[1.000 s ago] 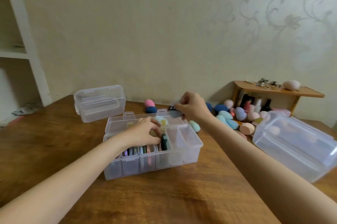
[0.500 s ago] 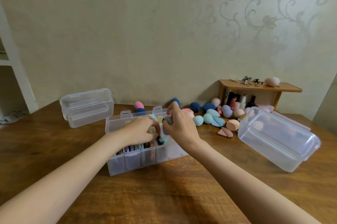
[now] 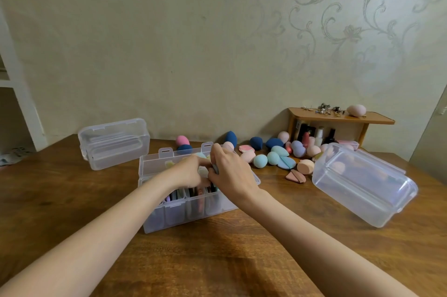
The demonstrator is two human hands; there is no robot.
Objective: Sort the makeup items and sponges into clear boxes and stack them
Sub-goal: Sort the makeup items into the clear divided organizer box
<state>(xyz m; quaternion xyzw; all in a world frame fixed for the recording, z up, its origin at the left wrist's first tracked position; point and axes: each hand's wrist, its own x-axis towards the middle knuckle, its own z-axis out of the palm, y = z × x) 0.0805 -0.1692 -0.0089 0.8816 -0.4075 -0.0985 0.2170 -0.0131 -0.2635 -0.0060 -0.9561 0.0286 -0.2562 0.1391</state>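
An open clear box [image 3: 154,221] with dividers stands in front of me, holding several flat coloured puffs on edge. Both hands are over it. My left hand [image 3: 189,172] presses its fingers down among the puffs. My right hand [image 3: 232,174] pinches a flat grey puff [image 3: 216,168] above the box's right part. Several egg-shaped sponges lie behind the box, among them a teal sponge [image 3: 260,160] and a dark blue sponge [image 3: 231,138].
A closed clear box [image 3: 113,143] sits at the back left. A third clear box [image 3: 362,184] lies tilted at the right. A small wooden shelf [image 3: 338,119] at the back right holds bottles underneath, small jewellery and a pink sponge on top.
My right hand brought the grey puff from behind the box to just over its compartments, beside my left hand. The view turned a little to the right.
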